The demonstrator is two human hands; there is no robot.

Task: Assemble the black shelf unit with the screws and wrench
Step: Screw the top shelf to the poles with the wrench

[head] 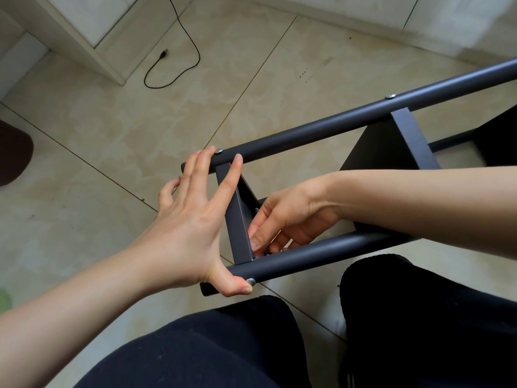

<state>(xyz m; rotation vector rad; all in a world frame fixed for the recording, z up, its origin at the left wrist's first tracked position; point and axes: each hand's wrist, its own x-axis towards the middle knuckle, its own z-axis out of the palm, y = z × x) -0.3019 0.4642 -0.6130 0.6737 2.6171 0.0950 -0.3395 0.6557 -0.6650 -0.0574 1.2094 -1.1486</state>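
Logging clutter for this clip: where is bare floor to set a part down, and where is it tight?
Bare tile lies left of the shelf frame, between the black cable and the left hand. Tight: the right hand fills the gap between the tubes, beside the end shelf panel.

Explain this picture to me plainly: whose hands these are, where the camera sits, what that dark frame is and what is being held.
The camera is worn on a person's head, looking down at their own two bare hands. Over the beige tiled floor lies a half-built black metal shelf unit. The left hand spans its end, straight fingers on the far tube, thumb beside a silver screw in the near tube. The right hand reaches inside by the flat crossbar; whether it pinches something is hidden. A black cable lies beyond.
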